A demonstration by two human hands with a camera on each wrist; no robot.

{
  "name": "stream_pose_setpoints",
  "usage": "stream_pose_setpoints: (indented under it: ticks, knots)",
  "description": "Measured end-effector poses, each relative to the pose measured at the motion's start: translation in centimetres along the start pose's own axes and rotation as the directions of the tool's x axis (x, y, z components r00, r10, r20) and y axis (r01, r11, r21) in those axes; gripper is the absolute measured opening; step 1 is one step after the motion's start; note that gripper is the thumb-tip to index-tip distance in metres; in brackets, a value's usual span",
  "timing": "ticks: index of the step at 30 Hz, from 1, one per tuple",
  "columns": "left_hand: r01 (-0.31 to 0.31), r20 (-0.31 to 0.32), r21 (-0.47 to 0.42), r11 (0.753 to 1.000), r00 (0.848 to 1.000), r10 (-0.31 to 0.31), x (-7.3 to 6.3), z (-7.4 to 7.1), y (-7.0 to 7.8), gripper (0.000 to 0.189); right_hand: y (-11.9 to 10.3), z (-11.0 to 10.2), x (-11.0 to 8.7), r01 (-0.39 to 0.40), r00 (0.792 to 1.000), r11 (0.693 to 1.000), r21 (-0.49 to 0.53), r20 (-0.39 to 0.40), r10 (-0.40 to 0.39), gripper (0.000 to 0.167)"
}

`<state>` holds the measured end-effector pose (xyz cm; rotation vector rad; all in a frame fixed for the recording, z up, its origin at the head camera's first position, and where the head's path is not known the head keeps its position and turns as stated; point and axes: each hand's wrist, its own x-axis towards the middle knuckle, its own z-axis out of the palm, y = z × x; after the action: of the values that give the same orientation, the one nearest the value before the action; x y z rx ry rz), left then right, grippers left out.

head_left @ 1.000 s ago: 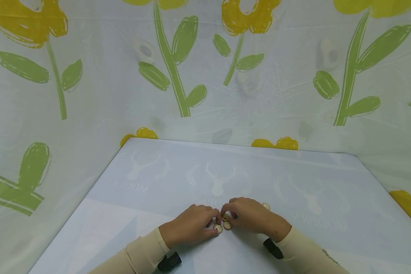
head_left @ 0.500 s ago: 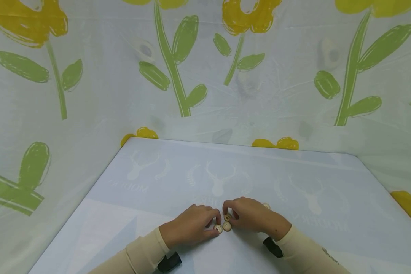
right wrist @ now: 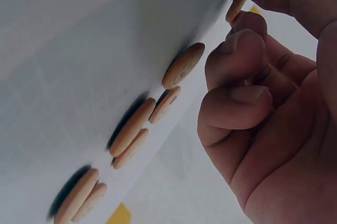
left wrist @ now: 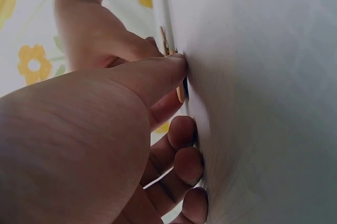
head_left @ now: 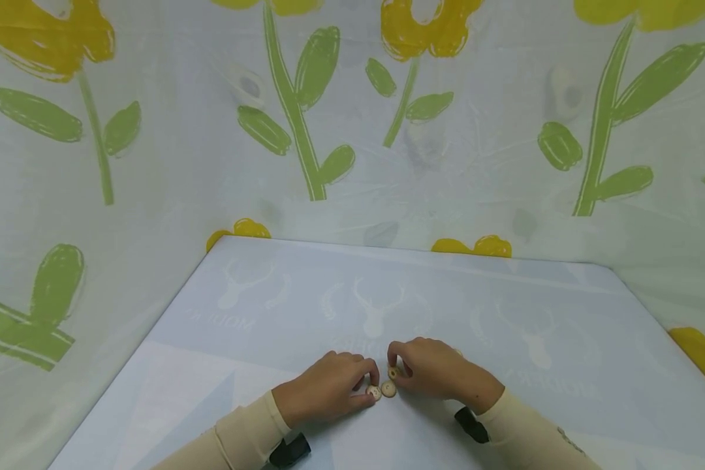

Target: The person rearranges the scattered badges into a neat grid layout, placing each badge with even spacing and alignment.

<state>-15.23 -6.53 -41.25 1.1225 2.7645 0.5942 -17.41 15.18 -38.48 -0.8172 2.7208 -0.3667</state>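
In the head view my left hand (head_left: 329,384) rests low on the table, thumb and index finger pinching a small round wooden disc (head_left: 374,393) with a dark printed mark. Its thin edge (left wrist: 181,92) shows beside the thumb in the left wrist view. A second wooden disc (head_left: 389,389) lies flat just right of it, between the hands. My right hand (head_left: 431,369) pinches another disc (head_left: 393,373) between thumb and index finger, slightly behind the middle one. In the right wrist view this held disc (right wrist: 236,7) appears tilted, and the remaining fingers curl in.
Several more wooden discs, such as one with a printed face (right wrist: 183,66), lie on the table (head_left: 305,294) beside my right hand. From the head, that hand mostly hides them; one disc edge (head_left: 458,352) peeks out. A flower-print curtain (head_left: 482,156) surrounds the table.
My right hand has shifted slightly right with its disc. The middle disc has moved slightly left, toward the disc in my left hand. The left hand stays in place.
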Motion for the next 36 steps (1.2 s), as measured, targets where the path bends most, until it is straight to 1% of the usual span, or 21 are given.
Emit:
stream_pose_setpoints:
  ticks: [4,8,13,18,27,32,36]
  knots:
    - [-0.015,-0.016,-0.002,1.0,1.0,0.015,0.0,0.0,-0.1,0.015,0.3,-0.2,-0.3,-0.007,1.0,1.0,0.002,-0.022,0.007,0.016]
    - [-0.013,-0.001,0.001,1.0,1.0,0.013,0.0,0.0,-0.1,0.015,0.7,-0.3,-0.9,0.018,0.999,1.0,0.007,-0.044,-0.018,0.019]
    - [-0.014,-0.012,-0.001,1.0,1.0,0.014,0.1,-0.2,0.0,0.014,1.4,-0.6,-1.7,0.048,0.995,0.999,0.017,-0.091,-0.046,0.019]
    - [-0.003,0.007,-0.012,1.0,1.0,0.003,0.1,-0.2,0.0,0.014,1.8,-0.6,-2.3,0.032,0.995,0.999,0.039,-0.094,-0.028,0.019]
    - [-0.021,-0.017,0.001,1.0,1.0,0.021,0.0,0.0,-0.1,0.014,2.3,-0.8,-3.2,0.029,0.994,0.998,0.063,-0.112,-0.021,0.019]
    - [-0.012,0.0,0.0,1.0,1.0,0.012,0.1,0.2,-0.1,0.015,2.9,-1.3,-3.9,0.012,0.992,0.996,0.091,-0.123,-0.001,0.021]
    - [-0.005,0.0,-0.001,1.0,1.0,0.005,0.1,0.1,0.0,0.014,3.3,-1.6,-4.1,-0.005,0.992,0.995,0.101,-0.126,0.018,0.022]
